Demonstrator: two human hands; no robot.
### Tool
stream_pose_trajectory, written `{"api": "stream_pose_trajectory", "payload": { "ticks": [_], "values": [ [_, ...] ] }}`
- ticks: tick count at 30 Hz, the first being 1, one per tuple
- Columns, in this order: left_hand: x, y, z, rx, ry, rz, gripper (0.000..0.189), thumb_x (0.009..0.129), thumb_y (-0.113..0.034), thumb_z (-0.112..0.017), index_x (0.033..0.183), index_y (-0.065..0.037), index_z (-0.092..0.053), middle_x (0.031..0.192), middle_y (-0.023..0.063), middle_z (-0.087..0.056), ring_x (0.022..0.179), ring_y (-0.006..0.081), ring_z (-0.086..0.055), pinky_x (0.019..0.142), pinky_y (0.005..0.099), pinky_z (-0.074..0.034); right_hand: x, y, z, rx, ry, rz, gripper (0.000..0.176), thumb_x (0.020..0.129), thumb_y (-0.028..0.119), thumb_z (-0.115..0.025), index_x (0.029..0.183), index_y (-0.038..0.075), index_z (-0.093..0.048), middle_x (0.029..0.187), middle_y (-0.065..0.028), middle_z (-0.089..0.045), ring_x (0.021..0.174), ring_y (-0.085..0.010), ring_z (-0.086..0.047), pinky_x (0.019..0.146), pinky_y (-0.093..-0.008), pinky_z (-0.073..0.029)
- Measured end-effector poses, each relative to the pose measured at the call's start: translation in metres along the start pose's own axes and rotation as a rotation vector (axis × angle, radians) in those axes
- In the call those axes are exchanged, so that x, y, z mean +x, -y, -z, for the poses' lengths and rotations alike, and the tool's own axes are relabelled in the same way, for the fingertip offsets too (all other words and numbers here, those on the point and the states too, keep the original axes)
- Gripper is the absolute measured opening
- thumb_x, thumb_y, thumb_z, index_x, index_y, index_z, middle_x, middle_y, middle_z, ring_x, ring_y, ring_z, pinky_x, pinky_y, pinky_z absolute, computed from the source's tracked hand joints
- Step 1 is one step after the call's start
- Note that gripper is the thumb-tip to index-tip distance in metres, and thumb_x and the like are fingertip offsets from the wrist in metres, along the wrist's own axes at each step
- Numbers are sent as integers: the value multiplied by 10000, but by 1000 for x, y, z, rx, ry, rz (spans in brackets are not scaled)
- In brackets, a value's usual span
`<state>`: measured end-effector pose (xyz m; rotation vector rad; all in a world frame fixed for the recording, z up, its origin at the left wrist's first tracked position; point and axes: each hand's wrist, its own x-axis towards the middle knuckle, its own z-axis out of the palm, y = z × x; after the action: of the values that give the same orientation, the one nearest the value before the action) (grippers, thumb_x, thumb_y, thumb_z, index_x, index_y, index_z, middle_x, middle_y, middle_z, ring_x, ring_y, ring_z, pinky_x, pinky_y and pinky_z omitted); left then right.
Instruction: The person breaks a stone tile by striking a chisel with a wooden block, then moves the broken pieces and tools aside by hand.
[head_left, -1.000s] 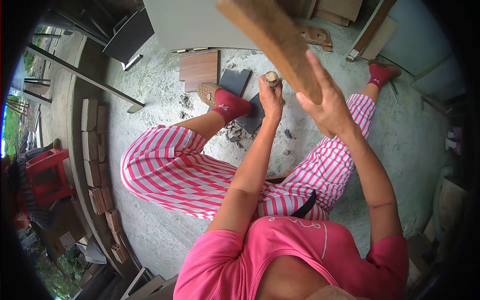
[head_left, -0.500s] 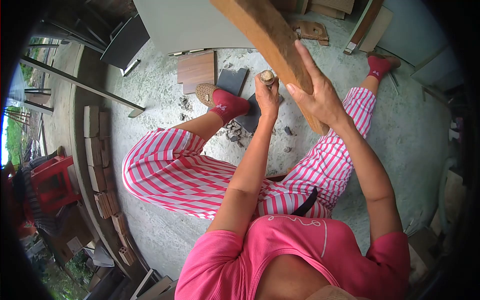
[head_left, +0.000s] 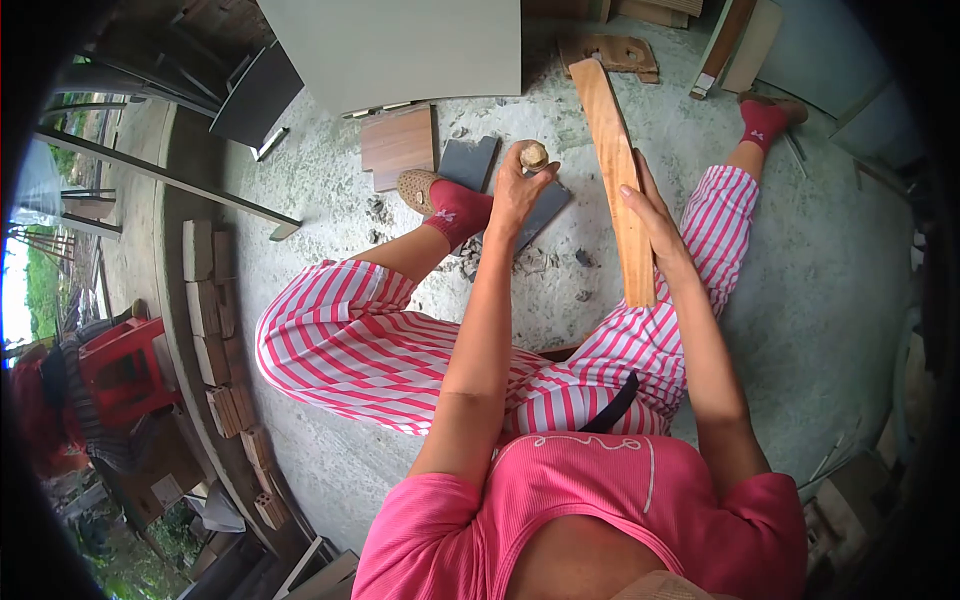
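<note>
My left hand (head_left: 516, 190) is closed round a tool handle; its round, pale end (head_left: 534, 155) sticks out above my fist, and the rest of the tool is hidden below. A long, slightly curved wooden board (head_left: 612, 180) stands beside it, tilted, with its lower end by my striped trouser leg (head_left: 725, 215). My right hand (head_left: 655, 225) grips the board's right edge, fingers along the side and thumb on the near face. Under and beside my left hand lie dark flat tiles (head_left: 467, 160) and grey rubble (head_left: 535, 262).
A brown wood-look panel (head_left: 397, 145) lies near my left shoe (head_left: 416, 190). A large pale panel (head_left: 400, 50) stands ahead. Hollow bricks (head_left: 210, 355) line the low wall at left, with a red plastic stool (head_left: 122, 368) beyond. A cut-out wooden piece (head_left: 610, 55) lies ahead.
The board has swung down and away from my face, showing its broad side, and my right hand has moved down with it. My left hand has shifted slightly left, still holding the handle.
</note>
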<state>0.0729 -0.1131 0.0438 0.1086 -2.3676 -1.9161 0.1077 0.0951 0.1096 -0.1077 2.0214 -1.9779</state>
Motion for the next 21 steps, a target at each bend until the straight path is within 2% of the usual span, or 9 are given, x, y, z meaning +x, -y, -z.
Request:
{"api": "stream_pose_trajectory", "payload": {
  "ticks": [2, 3, 4, 6, 8, 10, 12, 18, 21],
  "values": [
    [-2, -11, 3, -2, 14, 23, 329, 719, -143, -718, 969, -17, -546, 796, 80, -600, 751, 156, -557, 706, 289, -460, -11, -36, 4, 36, -147, -116, 786, 842, 398, -510, 1444, 51, -144, 1422, -156, -291, 1292, -249, -320, 1032, -325, -284],
    [-3, -13, 5, 36, 21, 28, 321, 721, -132, -714, 970, -19, -545, 799, 76, -601, 753, 153, -558, 708, 287, -462, -15, -67, 11, 110, -140, -211, 783, 830, 417, -523, 1443, 82, -168, 1282, -138, -422, 1018, -226, -523, 818, -314, -451],
    [-3, -16, 7, 75, 26, 33, 314, 723, -120, -710, 971, -22, -545, 802, 73, -602, 754, 150, -559, 710, 285, -463, -22, -86, 14, 117, -145, -216, 783, 830, 417, -523, 1443, 82, -168, 1282, -138, -422, 1018, -226, -523, 818, -314, -451],
    [-11, -25, 9, 114, 43, 10, 288, 744, -97, -694, 981, -31, -542, 794, 57, -593, 755, 130, -553, 704, 271, -463, -39, -111, 12, 189, -199, -304, 773, 825, 420, -530, 1441, 108, -182, 1095, -112, -493, 769, -172, -537, 624, -302, -470],
    [-22, -32, 10, 77, 71, 85, 280, 768, -84, -678, 1006, -36, -537, 787, 43, -585, 758, 101, -542, 697, 247, -457, -51, -122, 10, 187, -272, -284, 746, 802, 459, -558, 1390, 91, -285, 993, -119, -520, 736, -185, -559, 612, -316, -482],
    [-40, -29, 5, 17, 29, 73, 280, 798, -50, -650, 1051, -48, -531, 828, 23, -579, 778, 91, -534, 704, 224, -449, -57, -123, 13, 467, -264, -560, 711, 765, 519, -590, 1290, 82, -393, 870, -105, -526, 679, -186, -569, 566, -317, -485],
    [-55, -9, -4, -239, -59, 60, 282, 801, -21, -640, 1057, -46, -524, 954, 53, -582, 876, 116, -549, 778, 238, -450, -51, -131, 20, 402, -276, -480, 711, 745, 544, -602, 1251, 81, -418, 849, -104, -530, 662, -190, -572, 553, -317, -485],
    [-72, 7, -6, -242, -187, 38, 290, 799, -6, -646, 1048, -46, -502, 1148, 105, -548, 1061, 182, -520, 925, 290, -412, -37, -152, 29, 251, -322, -322, 686, 748, 540, -601, 1225, 78, -432, 823, -92, -534, 637, -185, -570, 531, -300, -481],
    [-80, 18, 2, -350, -282, 143, 294, 809, -34, -647, 1057, -74, -493, 1155, 93, -545, 1042, 173, -519, 893, 270, -425, -33, -165, 22, 227, -344, -204, 674, 769, 502, -592, 1262, 83, -404, 869, -97, -534, 643, -182, -566, 528, -298, -478]
  ]
}}
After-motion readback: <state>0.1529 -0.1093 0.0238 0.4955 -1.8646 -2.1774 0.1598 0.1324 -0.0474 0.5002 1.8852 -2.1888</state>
